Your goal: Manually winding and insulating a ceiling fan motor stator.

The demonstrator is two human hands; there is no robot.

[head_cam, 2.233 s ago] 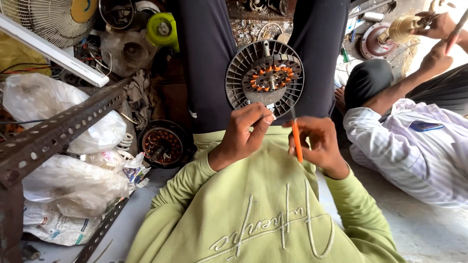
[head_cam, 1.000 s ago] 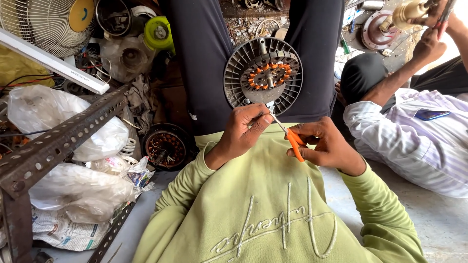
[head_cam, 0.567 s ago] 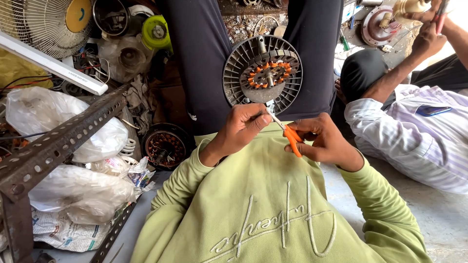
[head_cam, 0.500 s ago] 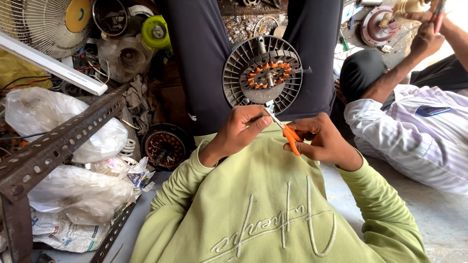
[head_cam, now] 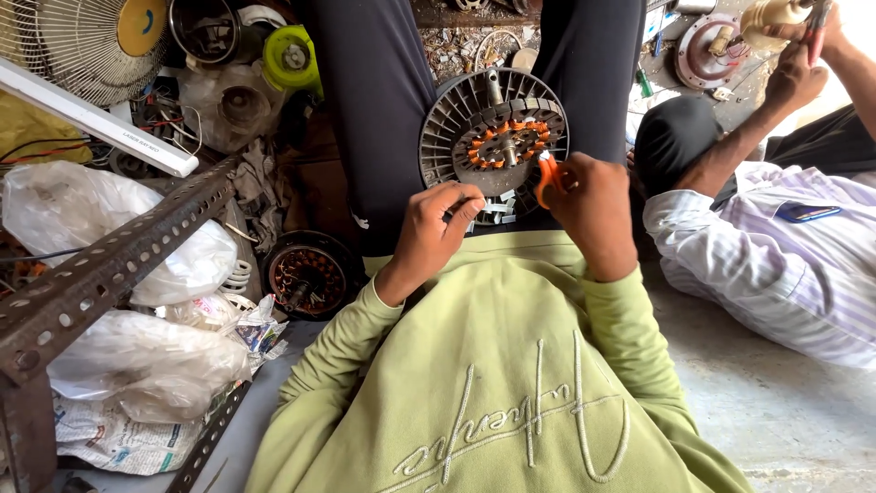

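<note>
The fingers of the right hand (head_cam: 591, 205) are curling tight around the orange-handled tool (head_cam: 545, 179), probably small cutters, gripping it upright so its long axis is running from the palm up toward the work. Just above and a little to the left of those fingers, resting between the person's dark-trousered legs (head_cam: 383, 100), the round grey finned metal fan motor with its ring of orange-insulated copper windings (head_cam: 494, 141) is facing the camera; the tool's tip is touching or nearly touching the motor's right side, so this hand is the nearer one. The left hand (head_cam: 433, 228) is sitting just below the motor's lower rim, its fingertips pinching together, apparently on a thin wire or strand too fine to make out. There are one motor in hand, one tool and two hands working. Farther left of the fingers, a second, darker wound stator (head_cam: 308, 274) is lying on the floor, beside white plastic bags (head_cam: 137, 274) and a slotted steel angle bar (head_cam: 119, 265). Far to the right, another person in a striped shirt (head_cam: 776, 265) is working on a separate part.
</note>
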